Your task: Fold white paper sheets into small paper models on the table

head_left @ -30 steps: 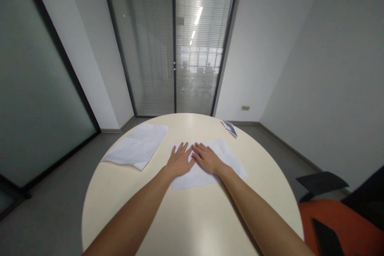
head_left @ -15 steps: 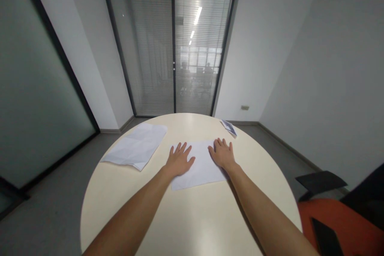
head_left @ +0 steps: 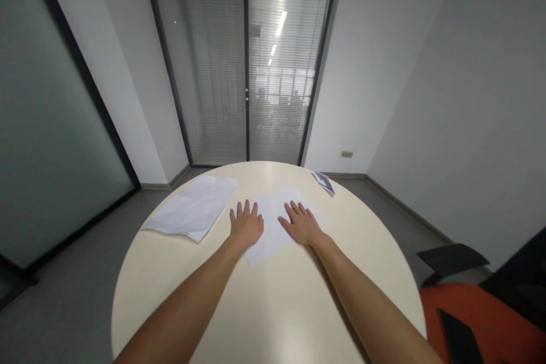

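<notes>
A white sheet of paper [head_left: 273,213] lies turned at an angle near the middle of the round table [head_left: 256,313]. Across its left side rests my left hand [head_left: 247,226], palm down with the fingers spread. My right hand [head_left: 302,224] lies flat on the right part of the sheet, fingers apart. Both hands cover some of the paper's edges. Left of my left hand is a larger creased white paper [head_left: 191,205], with one near corner slightly raised. A small folded printed paper [head_left: 324,183] sits at the table's far right edge.
An orange chair [head_left: 482,318] with black armrests [head_left: 454,261] stands close to the table's right side. Behind the table is a glass door [head_left: 205,68] with blinds, between white walls. A frosted glass panel [head_left: 46,125] is on the left.
The sheet under my hands has turned counterclockwise, so its edges now run diagonally. Both hands have shifted left; the other papers stay where they were.
</notes>
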The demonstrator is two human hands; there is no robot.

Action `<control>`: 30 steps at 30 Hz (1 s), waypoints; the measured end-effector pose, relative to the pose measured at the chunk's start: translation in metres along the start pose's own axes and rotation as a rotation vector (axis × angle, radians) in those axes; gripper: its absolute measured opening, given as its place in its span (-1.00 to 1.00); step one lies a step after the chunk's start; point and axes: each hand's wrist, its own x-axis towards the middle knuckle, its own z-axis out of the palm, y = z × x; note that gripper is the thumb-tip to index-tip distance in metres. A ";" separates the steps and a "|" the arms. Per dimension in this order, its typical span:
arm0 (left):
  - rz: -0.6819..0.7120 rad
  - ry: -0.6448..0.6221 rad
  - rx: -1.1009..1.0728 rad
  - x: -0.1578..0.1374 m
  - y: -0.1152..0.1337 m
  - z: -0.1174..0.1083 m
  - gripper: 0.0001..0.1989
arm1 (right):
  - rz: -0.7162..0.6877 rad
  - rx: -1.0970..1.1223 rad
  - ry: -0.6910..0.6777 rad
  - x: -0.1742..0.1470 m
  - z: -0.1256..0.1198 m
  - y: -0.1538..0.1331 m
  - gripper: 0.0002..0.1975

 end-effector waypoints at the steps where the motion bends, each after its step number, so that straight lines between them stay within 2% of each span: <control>1: -0.001 -0.007 -0.007 0.000 -0.001 0.000 -0.36 | 0.056 -0.014 0.012 0.003 0.000 0.008 -0.21; 4: -0.006 -0.020 -0.020 -0.002 -0.002 -0.001 -0.33 | 0.165 -0.034 0.052 0.009 0.002 0.024 -0.21; 8: -0.034 0.006 0.009 -0.008 0.001 -0.003 -0.32 | 0.177 -0.071 0.144 0.007 0.000 0.023 -0.28; 11: -0.073 0.028 0.031 -0.010 0.005 -0.002 -0.32 | 0.096 -0.103 0.239 0.003 -0.006 0.010 -0.38; 13: -0.064 0.031 0.027 -0.011 0.007 -0.001 -0.33 | 0.027 -0.064 0.253 -0.001 -0.009 -0.003 -0.39; 17: -0.009 0.032 -0.004 -0.009 0.009 0.002 -0.36 | -0.117 0.019 0.187 -0.009 -0.007 -0.027 -0.37; 20: 0.001 0.025 -0.015 -0.009 0.010 0.002 -0.36 | -0.153 0.039 0.097 -0.012 -0.001 -0.033 -0.35; 24: 0.003 0.014 -0.019 -0.010 0.010 0.000 -0.36 | -0.064 0.040 0.044 -0.005 0.001 -0.021 -0.31; 30: -0.004 0.011 -0.019 -0.009 0.009 -0.001 -0.36 | 0.089 0.007 0.099 0.000 -0.003 -0.004 -0.32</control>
